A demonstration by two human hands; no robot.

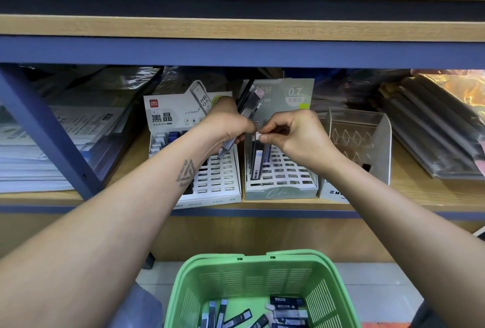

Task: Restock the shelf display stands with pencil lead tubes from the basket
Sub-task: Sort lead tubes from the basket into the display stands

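Note:
My left hand (225, 124) grips a bunch of dark pencil lead tubes (248, 104) that stick up and down out of the fist, above the gap between two display stands. My right hand (291, 133) pinches the white cap of one tube (258, 159) that stands in a slot of the grey 0.7 stand (282, 191). The white HB 0.5 stand (217, 183) sits just to its left, partly behind my left forearm. Below, a green basket (252, 272) holds several more tubes (287, 310).
A clear acrylic holder (367, 141) stands right of the grey stand. Stacks of paper (52, 149) lie at the left and dark wrapped folders (441, 131) at the right. A blue shelf beam (236, 52) runs overhead and a blue post (49, 133) slants at left.

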